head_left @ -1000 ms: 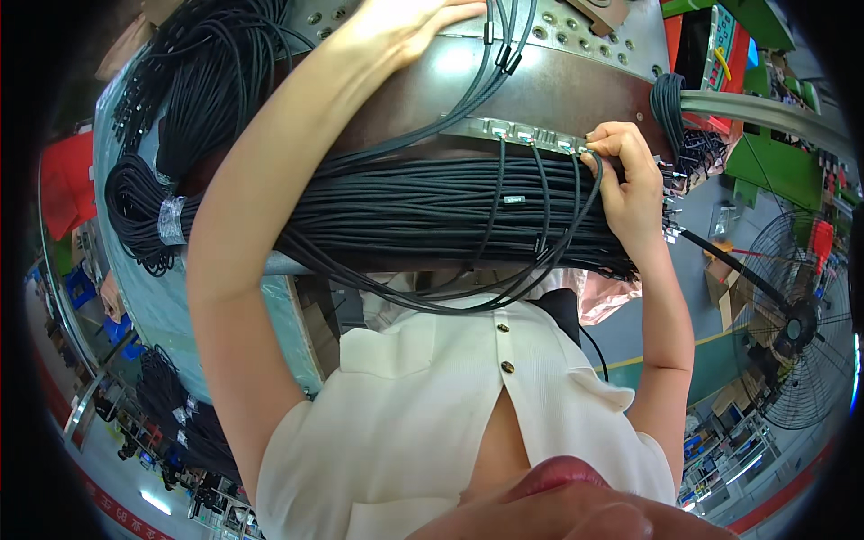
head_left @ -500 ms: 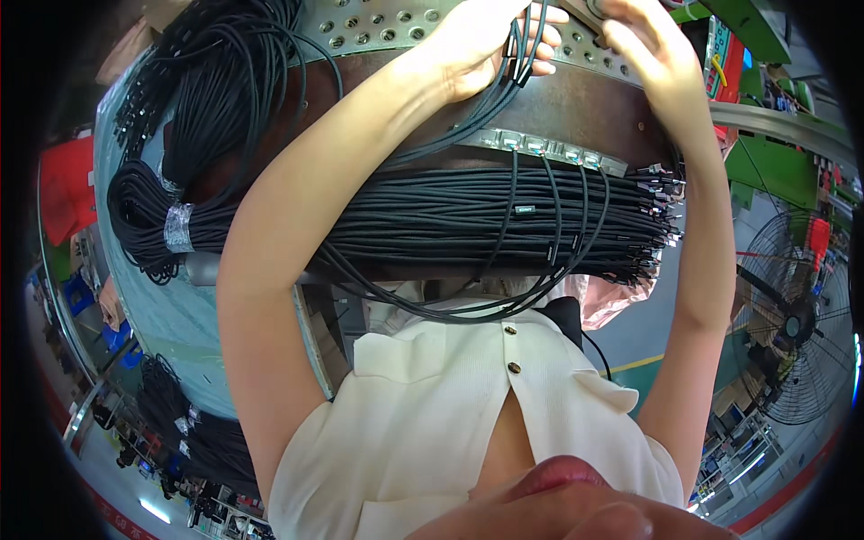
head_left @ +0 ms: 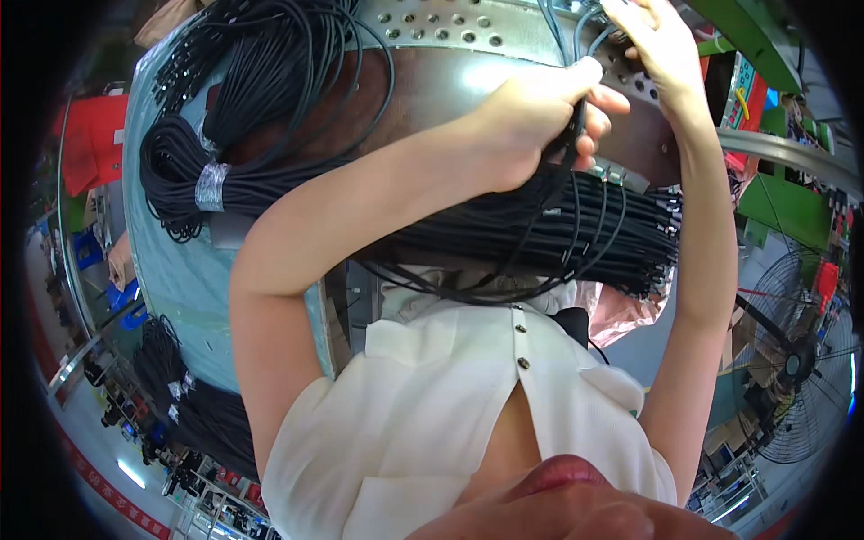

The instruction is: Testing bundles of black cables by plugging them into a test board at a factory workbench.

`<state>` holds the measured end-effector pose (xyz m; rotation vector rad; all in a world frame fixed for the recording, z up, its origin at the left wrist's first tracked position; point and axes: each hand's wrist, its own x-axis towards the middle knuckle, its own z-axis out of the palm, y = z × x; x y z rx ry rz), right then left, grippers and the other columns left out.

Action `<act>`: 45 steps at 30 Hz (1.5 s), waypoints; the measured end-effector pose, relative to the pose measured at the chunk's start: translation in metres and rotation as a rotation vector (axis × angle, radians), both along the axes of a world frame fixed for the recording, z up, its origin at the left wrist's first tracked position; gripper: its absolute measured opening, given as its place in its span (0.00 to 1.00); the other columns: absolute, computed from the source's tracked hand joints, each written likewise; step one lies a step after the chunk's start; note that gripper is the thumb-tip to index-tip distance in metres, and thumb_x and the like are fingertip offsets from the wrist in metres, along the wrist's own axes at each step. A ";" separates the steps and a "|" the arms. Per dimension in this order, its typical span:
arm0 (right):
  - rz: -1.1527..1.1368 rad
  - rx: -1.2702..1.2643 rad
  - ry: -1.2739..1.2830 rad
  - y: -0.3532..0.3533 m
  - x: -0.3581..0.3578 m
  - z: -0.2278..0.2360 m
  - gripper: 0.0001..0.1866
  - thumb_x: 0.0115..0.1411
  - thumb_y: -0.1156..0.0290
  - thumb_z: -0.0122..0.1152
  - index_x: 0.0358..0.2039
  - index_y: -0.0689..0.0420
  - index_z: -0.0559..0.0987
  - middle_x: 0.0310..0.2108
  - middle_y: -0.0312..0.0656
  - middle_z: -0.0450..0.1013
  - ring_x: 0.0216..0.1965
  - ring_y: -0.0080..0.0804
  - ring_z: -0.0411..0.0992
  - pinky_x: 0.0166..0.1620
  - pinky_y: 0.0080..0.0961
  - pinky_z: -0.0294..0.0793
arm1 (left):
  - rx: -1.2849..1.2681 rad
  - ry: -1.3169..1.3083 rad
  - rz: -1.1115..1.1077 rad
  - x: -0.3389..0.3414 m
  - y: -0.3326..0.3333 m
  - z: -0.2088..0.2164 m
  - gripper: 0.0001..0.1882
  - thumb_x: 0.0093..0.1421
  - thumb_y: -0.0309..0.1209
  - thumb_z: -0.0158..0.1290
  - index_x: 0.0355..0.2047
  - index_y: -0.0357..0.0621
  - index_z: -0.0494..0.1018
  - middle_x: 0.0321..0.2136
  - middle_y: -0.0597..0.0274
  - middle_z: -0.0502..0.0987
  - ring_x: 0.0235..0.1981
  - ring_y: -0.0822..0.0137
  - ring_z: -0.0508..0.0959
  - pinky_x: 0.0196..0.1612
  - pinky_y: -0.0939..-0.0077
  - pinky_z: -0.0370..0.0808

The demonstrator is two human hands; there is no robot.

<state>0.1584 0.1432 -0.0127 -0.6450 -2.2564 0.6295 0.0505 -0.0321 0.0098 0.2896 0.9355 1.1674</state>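
My left hand is closed around several thin black cables above the table, at the upper middle. From it the cables run up to the top edge and also hang down in a loop toward my lap. At the upper right, my right hand has its fingers bent around the upper ends of these cables; the fingertips are partly cut off by the frame's edge. Below my left hand lies a thick bundle of black cables with metal connectors at its right end. A row of clear connector holders shows behind it, partly hidden.
A perforated metal plate spans the back. Another coiled cable bundle lies at the far left, near a silver tie wrap. A metal rail and a floor fan stand to the right. More cables lie at lower left.
My left hand has moved right and down, and its fingers have closed around the cables. My right hand has come to the cables' upper ends. The view has shifted slightly.
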 end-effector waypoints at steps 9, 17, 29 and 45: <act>0.127 -0.302 -0.236 0.001 0.042 -0.033 0.17 0.63 0.60 0.57 0.45 0.58 0.80 0.33 0.36 0.77 0.35 0.29 0.74 0.42 0.23 0.72 | 0.551 0.167 0.538 -0.205 -0.115 0.029 0.14 0.69 0.34 0.40 0.27 0.42 0.66 0.16 0.69 0.65 0.20 0.75 0.67 0.26 0.80 0.67; 0.200 0.121 -0.292 -0.093 0.069 -0.011 0.16 0.53 0.65 0.65 0.43 0.54 0.79 0.40 0.38 0.74 0.44 0.39 0.72 0.46 0.33 0.74 | -0.123 1.503 0.421 -0.206 -0.133 0.018 0.28 0.71 0.46 0.37 0.42 0.33 0.78 0.29 0.58 0.81 0.25 0.75 0.78 0.28 0.86 0.72; 0.175 0.362 -0.156 -0.003 -0.023 -0.007 0.13 0.63 0.65 0.53 0.40 0.60 0.80 0.38 0.47 0.76 0.41 0.41 0.73 0.48 0.37 0.70 | -0.002 0.039 0.117 -0.002 -0.006 -0.002 0.18 0.69 0.41 0.44 0.33 0.37 0.71 0.15 0.69 0.67 0.14 0.76 0.65 0.19 0.81 0.64; -0.118 0.304 -0.348 0.038 -0.035 -0.030 0.15 0.62 0.66 0.48 0.45 0.58 0.78 0.43 0.51 0.76 0.44 0.46 0.74 0.49 0.38 0.72 | 0.652 2.180 0.173 -0.118 0.068 -0.032 0.13 0.62 0.33 0.52 0.42 0.38 0.76 0.29 0.55 0.80 0.26 0.63 0.80 0.30 0.70 0.78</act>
